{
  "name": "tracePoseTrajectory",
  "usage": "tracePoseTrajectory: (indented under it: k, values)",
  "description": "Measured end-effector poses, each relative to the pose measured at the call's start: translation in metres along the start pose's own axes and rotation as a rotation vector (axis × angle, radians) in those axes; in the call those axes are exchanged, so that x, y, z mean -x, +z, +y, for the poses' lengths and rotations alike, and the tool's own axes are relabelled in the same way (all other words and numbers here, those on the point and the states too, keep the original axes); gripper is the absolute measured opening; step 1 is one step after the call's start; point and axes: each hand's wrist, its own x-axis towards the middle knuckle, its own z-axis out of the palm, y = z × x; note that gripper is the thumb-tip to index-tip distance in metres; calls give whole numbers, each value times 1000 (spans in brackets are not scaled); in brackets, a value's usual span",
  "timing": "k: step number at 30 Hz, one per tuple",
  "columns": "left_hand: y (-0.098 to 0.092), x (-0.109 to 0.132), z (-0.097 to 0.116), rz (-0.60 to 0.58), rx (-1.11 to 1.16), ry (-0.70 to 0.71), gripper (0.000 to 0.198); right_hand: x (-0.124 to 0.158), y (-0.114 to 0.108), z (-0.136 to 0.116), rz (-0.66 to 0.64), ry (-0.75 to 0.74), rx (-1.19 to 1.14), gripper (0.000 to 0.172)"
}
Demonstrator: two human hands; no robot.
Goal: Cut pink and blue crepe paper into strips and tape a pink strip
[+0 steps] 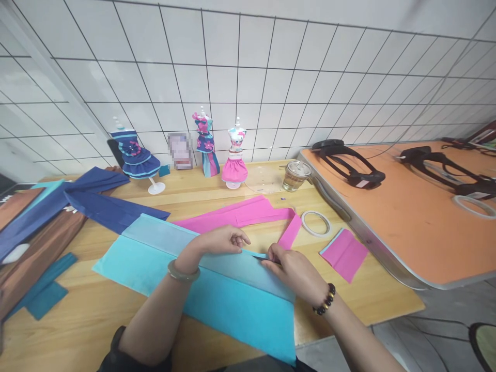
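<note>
Now your left hand & right hand both pinch the folded edge of the blue paper sheet, grip narrow, fingers closed on it. It lies flat on the counter, front centre. Pink paper is just behind, tape roll near the right hand.

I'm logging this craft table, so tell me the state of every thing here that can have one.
turquoise paper, flat on the table, folded lengthwise.
left hand, fingers curled on the fold's edge.
right hand, pinching the fold's edge.
pink paper, flat, folded.
tape roll, lying flat.
glass jar, upright, lid on.
three doll mannequins, upright, dressed.
dark blue paper, folded, lying loose.
</note>
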Motion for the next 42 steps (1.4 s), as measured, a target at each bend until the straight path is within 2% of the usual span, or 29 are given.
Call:
tracePoseTrajectory:
  k: [42]
  values:
    - [-2, 2, -1, -20, 36, 28, 37, -6, 9, -12, 25, -22, 22, 23]
